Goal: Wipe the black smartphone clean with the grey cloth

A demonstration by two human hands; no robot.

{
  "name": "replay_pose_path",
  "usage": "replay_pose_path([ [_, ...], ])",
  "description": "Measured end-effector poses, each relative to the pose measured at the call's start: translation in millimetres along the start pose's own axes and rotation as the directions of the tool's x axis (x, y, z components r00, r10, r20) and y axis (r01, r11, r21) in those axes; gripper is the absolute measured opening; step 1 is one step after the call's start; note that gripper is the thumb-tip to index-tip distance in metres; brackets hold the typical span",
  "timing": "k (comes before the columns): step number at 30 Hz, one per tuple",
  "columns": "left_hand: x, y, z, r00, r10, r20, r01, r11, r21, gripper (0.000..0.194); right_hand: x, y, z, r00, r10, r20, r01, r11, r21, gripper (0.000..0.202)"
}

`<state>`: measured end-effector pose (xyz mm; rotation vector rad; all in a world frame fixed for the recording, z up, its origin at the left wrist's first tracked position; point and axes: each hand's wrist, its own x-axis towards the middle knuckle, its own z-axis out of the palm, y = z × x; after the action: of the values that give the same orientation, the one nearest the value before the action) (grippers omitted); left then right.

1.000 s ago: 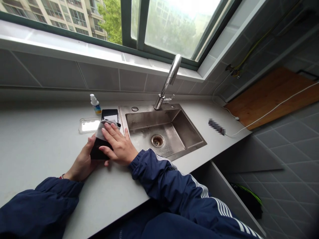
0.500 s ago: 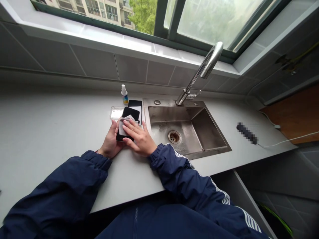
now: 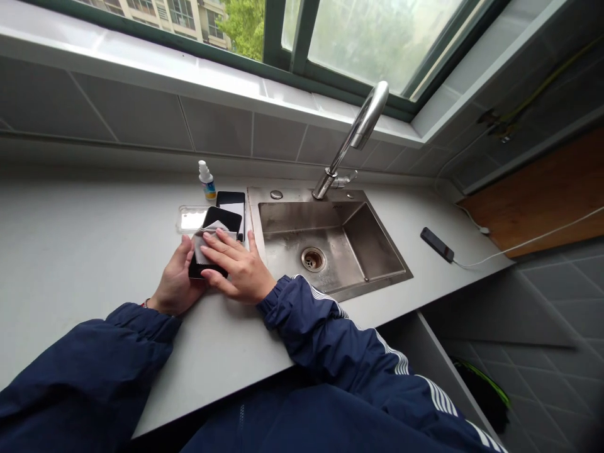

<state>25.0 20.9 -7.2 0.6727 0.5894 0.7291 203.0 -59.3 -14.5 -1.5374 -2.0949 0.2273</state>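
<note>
Head view. We hold a black phone flat on the pale tabletop, just left of the steel sink. Our left hand cups the phone's left edge and near corner, fingers curled and clamped on its side; this grip reads as a brace, so the phone does not slide under pressure from above. Our right hand lies palm-down across the screen, fingers together and extended, pressing a small grey cloth against the glass. The flat hand spreads force over the cloth, not through one fingertip. The cloth covers the middle of the screen; the phone's far end shows bare and dark beyond it.

Close behind the phone, toward the wall: a second dark phone lying flat, a clear phone case beside it on the left, and a small white-capped spray bottle standing upright just behind both. All three sit within easy reach of the hands, grouped near the sink's left rim but clear of the basin, presumably to stay dry.

The sink is empty, drain uncovered; the faucet arches over it, no water seen running.

Well apart on the right, another phone lies on the tabletop with a white cable plugged in, trailing toward the wooden board at the wall.
</note>
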Motion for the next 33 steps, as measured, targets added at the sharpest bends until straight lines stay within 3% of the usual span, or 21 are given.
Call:
replay_pose_path([
  [9, -4, 8, 4.1, 0.992, -0.083, 0.1, 0.059, 0.974, 0.22, 0.051, 6, 5, -4, 0.981, 0.147, -0.123, -0.154, 0.987, -0.047, 0.077],
  [14, -2, 7, 3.3, 0.995, -0.06, 0.078, 0.037, 0.96, 0.279, 0.06, 7, 6, -8, 0.976, 0.175, -0.133, -0.182, 0.983, -0.039, 0.077],
  [19, -3, 7, 1.9, 0.988, -0.079, 0.13, 0.039, 0.958, 0.285, 0.075, 8, 7, -13, 0.965, 0.205, -0.161, -0.206, 0.978, 0.014, 0.072],
  [27, -2, 15, -1.4, 0.995, -0.1, -0.003, 0.098, 0.978, 0.186, 0.041, 11, -7, -8, 0.99, 0.113, -0.081, -0.118, 0.992, -0.052, 0.063],
  [33, -6, 18, 7.4, 0.991, -0.095, -0.091, 0.107, 0.984, 0.14, 0.04, 13, -12, -7, 0.992, 0.117, -0.048, -0.12, 0.99, -0.071, 0.062],
])
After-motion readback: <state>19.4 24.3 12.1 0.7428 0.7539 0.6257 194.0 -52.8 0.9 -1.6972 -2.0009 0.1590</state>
